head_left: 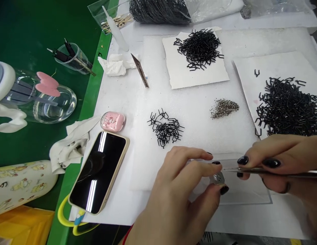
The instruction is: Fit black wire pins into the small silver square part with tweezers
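My left hand (pixel 181 183) pinches a small shiny grey piece (pixel 217 177) between thumb and fingers, over a clear flat plate (pixel 255 194). My right hand (pixel 281 163) is closed round slim metal tweezers (pixel 255 170). Their tip points left and reaches close to the grey piece; whether they touch it I cannot tell. Beyond my left hand lies a small heap of black forked pieces (pixel 167 131). A scatter of tiny brownish metal bits (pixel 226 108) is on the white foam sheet (pixel 199 136). Past my right hand a larger black heap (pixel 291 105) rests on paper.
Another black heap (pixel 200 47) sits on torn card at the back. To the left are a phone (pixel 99 173), a pink case (pixel 112 121), a blade (pixel 140 69), crumpled tissue (pixel 116 65) and a dropper bottle (pixel 116 30). Yellow-handled scissors (pixel 62 211) overhang the edge.
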A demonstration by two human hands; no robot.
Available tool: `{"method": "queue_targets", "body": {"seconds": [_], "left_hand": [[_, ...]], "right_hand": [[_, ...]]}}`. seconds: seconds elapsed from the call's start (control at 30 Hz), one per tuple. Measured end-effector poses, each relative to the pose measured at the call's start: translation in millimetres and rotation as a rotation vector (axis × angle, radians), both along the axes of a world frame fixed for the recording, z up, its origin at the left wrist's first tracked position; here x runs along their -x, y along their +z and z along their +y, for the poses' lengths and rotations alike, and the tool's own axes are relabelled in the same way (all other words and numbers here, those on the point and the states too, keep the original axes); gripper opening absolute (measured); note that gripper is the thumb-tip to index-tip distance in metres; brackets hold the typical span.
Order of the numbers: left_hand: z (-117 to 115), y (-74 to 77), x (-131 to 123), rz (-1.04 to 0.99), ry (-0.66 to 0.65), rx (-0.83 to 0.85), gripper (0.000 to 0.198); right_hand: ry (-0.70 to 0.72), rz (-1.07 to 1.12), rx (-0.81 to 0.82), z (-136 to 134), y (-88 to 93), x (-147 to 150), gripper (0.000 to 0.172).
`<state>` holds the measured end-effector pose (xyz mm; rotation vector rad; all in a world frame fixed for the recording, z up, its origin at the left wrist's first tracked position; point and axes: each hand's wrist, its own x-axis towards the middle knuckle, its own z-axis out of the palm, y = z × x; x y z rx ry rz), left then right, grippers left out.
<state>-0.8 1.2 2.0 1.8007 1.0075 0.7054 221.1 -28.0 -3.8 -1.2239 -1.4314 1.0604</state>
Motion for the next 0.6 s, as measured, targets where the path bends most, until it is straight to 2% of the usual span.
{"method": "queue_targets", "body": {"seconds": [0.07, 0.4, 0.6], "left_hand": [[-0.2, 0.2, 0.4, 0.002, -0.002, 0.004, 0.02], [-0.6, 0.0, 0.8, 0.003, -0.017, 0.007, 0.021], [-0.7, -1.5, 2.7, 0.018, -0.03, 0.019, 0.022]], "right_hand": [[0.115, -0.008, 0.014, -2.5, 0.4, -2.6, 0.026], [0.099, 0.009, 0.04, -10.5, 0.5, 0.7, 0.024], [0.09, 0.026, 0.116, -13.5, -0.5, 0.3, 0.02]]}}
